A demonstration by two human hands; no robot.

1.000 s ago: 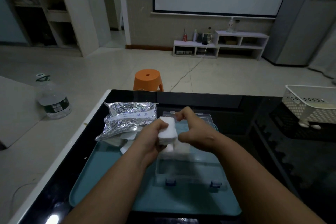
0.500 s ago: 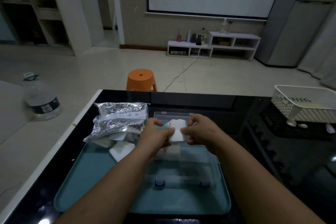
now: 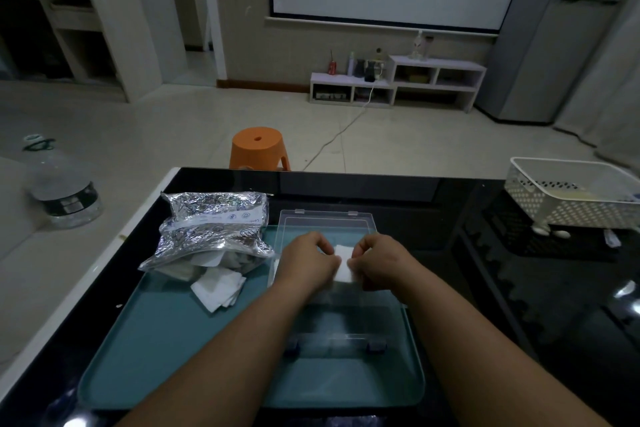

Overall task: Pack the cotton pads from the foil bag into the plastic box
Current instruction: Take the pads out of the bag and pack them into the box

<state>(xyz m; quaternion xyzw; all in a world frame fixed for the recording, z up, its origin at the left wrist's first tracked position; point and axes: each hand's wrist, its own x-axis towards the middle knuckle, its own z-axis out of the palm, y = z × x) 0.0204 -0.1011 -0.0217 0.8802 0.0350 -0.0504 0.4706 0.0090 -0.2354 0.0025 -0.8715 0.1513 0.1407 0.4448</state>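
A clear plastic box (image 3: 325, 218) lies open on a teal tray (image 3: 173, 340), its lid toward me. Over the box, my left hand (image 3: 306, 262) and my right hand (image 3: 379, 263) both pinch a small stack of white cotton pads (image 3: 343, 263), one hand on each side, low inside the box. The crumpled foil bag (image 3: 214, 229) lies at the tray's back left, its mouth facing me. Several loose cotton pads (image 3: 216, 288) spill from it onto the tray.
The tray sits on a black glossy table (image 3: 519, 288). A white perforated basket (image 3: 568, 198) stands at the table's right back. Beyond the table are an orange stool (image 3: 258, 147) and a large water bottle (image 3: 60, 187) on the floor.
Both hands have lowered the stack of pads from above the box down into it. The right hand, first only beside the stack, now pinches it too.
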